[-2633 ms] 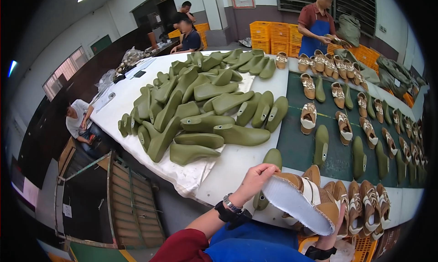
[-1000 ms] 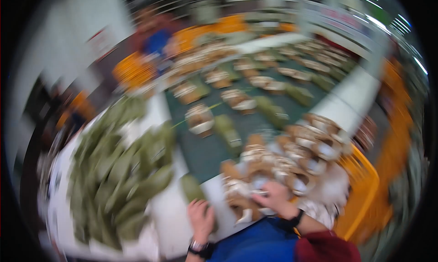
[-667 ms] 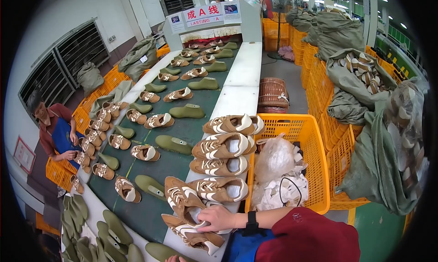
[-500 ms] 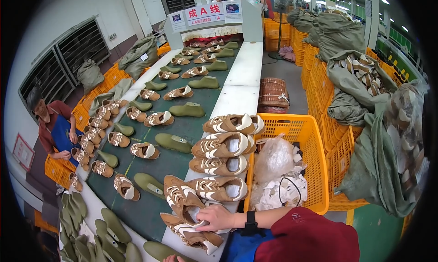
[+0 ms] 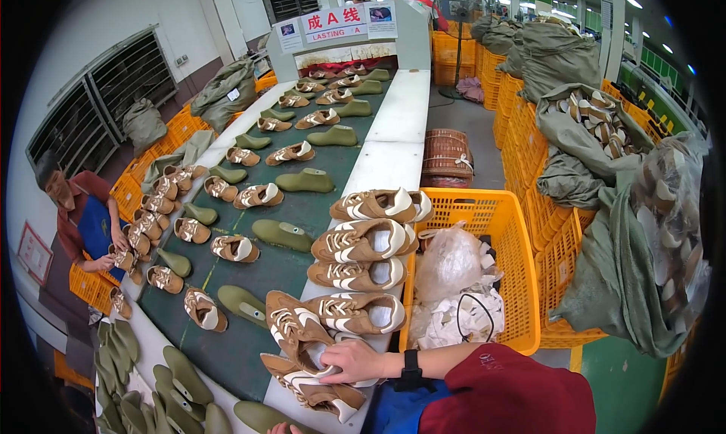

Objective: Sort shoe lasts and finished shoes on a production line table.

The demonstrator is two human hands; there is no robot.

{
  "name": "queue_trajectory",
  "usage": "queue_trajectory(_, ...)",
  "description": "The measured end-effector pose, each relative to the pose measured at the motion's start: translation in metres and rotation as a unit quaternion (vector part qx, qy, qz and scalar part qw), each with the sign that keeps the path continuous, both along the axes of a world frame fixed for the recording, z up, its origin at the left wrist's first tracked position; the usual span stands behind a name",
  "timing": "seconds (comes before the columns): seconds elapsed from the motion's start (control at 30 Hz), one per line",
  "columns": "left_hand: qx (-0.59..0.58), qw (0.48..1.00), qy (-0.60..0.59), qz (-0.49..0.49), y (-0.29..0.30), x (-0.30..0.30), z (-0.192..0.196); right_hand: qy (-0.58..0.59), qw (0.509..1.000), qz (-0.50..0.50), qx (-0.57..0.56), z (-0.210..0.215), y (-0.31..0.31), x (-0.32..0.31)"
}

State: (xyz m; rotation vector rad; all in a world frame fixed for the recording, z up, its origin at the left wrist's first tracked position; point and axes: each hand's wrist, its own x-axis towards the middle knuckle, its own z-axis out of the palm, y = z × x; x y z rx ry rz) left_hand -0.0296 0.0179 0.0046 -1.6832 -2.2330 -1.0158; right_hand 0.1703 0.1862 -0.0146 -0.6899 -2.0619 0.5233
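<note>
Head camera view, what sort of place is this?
Probably a shoe factory: brown shoes and green foot forms sit in rows on a long green belt, with orange crates stacked nearby.

"How are the sneakers (image 5: pixel 291 318) looking?"
"They're showing matt, suede-like uppers with smoother stripes."
"And the shoe lasts (image 5: pixel 261 413)?"
"They're looking like smooth plastic; the crate (image 5: pixel 520 294) is showing slick plastic, the sack (image 5: pixel 611 271) dull cloth."

head | fisheye, worn on head | faces down-forward along green belt (image 5: pixel 227 351) | near end close
</note>
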Motion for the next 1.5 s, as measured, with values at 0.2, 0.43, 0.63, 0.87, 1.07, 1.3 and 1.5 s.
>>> queue_trajectory(0.2, 0.004, 1.0, -0.009, 0.007, 0.001, -0.001, -0.002, -0.03, 0.999, 0.006, -0.027, 0.0, 0.0, 0.0)
queue_trajectory(0.43, -0.004, 1.0, -0.005, -0.002, -0.001, -0.004, -0.003, -0.028, 0.999, 0.007, -0.03, -0.002, -0.001, -0.001)
queue_trajectory(0.63, -0.014, 1.0, -0.014, 0.003, 0.001, -0.001, 0.001, -0.046, 0.998, 0.003, -0.036, -0.002, 0.0, -0.001)
queue_trajectory(0.87, -0.021, 1.0, -0.012, 0.007, 0.0, 0.001, 0.004, -0.038, 0.999, 0.0, -0.032, -0.001, 0.002, -0.001)
queue_trajectory(1.07, -0.013, 1.0, -0.005, 0.004, -0.004, -0.003, -0.001, -0.023, 0.999, 0.003, -0.025, -0.003, -0.001, -0.004)
queue_trajectory(1.3, -0.016, 1.0, 0.015, 0.011, -0.002, -0.002, -0.003, 0.012, 1.0, -0.014, 0.012, -0.003, 0.001, -0.003)
queue_trajectory(1.5, -0.03, 0.999, -0.021, -0.002, 0.004, 0.001, -0.004, -0.003, 1.0, -0.009, -0.023, -0.005, 0.003, 0.002)
